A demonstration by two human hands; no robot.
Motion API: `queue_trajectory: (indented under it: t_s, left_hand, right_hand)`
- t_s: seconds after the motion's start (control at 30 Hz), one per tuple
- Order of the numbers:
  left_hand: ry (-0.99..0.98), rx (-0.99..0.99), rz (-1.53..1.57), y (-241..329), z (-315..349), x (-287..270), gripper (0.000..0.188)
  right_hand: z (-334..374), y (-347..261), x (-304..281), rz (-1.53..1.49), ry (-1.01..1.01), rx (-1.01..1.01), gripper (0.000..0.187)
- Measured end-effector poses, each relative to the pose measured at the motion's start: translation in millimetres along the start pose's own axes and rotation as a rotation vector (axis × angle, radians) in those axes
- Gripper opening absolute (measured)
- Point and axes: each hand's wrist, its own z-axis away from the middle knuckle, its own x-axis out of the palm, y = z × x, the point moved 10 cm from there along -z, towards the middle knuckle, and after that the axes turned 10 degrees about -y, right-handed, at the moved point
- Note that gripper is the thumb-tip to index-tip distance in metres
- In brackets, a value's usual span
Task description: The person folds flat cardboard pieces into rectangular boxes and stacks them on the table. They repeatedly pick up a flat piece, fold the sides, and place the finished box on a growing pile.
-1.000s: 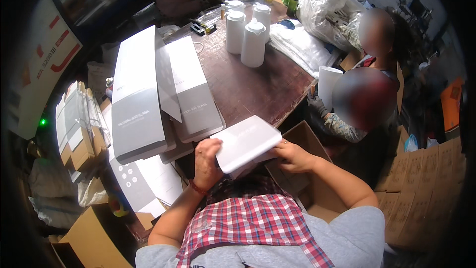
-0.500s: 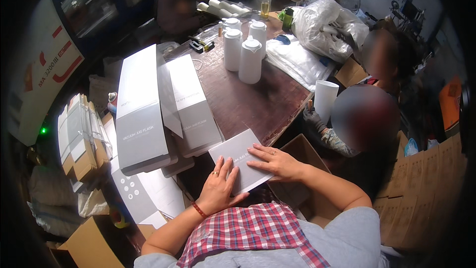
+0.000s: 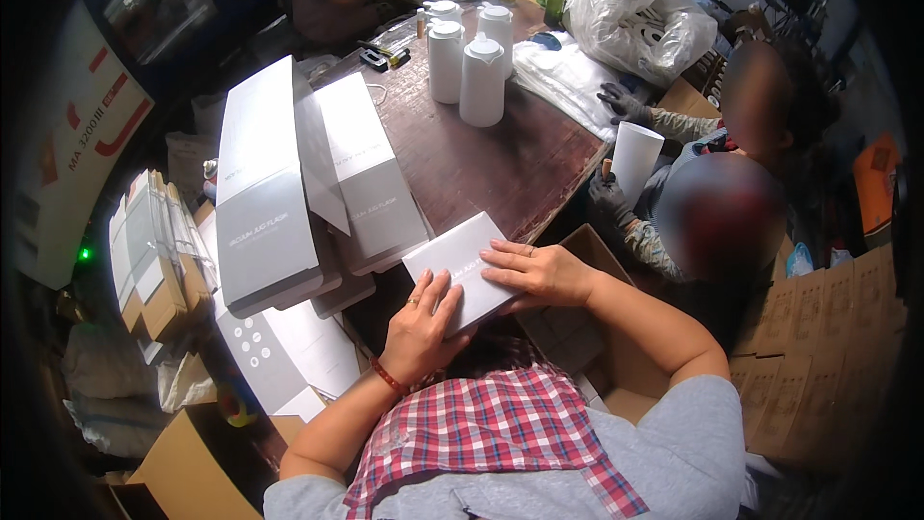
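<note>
A closed light-grey carton (image 3: 450, 252) is in front of me, tilted, near the table's front edge. My left hand (image 3: 419, 323) grips its left side, with the fingers flat on the top face and the thumb by the lower edge. On the opposite side, my right hand (image 3: 547, 276) lays its fingers over the top and keeps its thumb underneath. Both hands partly cover the printed face. Just beyond them, flattened grey-and-white cartons (image 3: 265, 241) lie in a stack at the left of the table.
White jugs (image 3: 481, 87) stand on the dark table (image 3: 539, 169). An open cardboard box (image 3: 592, 255) is below my right forearm. Bundled cartons (image 3: 159, 260) are at left. At right, a co-worker's gloved hand (image 3: 610, 195) is by a white cylinder (image 3: 636, 159); plastic bags (image 3: 626, 24) lie behind.
The view has shifted, so the table stands higher in the picture. My right thumb has gone under the carton's edge. Another gloved hand now shows by the plastic bags at right.
</note>
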Motion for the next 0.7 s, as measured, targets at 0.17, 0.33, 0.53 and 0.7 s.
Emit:
queue_trajectory:
  t_s: [0.17, 0.33, 0.53, 0.7]
  left_hand:
    - [0.014, 0.013, -0.013, 6, 0, 0, 0.057]
    - [0.000, 0.013, 0.015, 8, 7, 9, 0.057]
    - [-0.028, 0.016, -0.027, 7, 4, 5, 0.057]
    - [-0.006, 0.077, -0.058, 15, 4, 3, 0.052]
  right_hand:
    - [0, 1, 3, -0.035, -0.043, 0.025, 0.061]
    - [5, -5, 9, -0.120, -0.075, 0.052, 0.068]
    - [1, -1, 6, -0.181, -0.133, 0.008, 0.064]
    - [7, 8, 3, -0.250, -0.083, -0.013, 0.053]
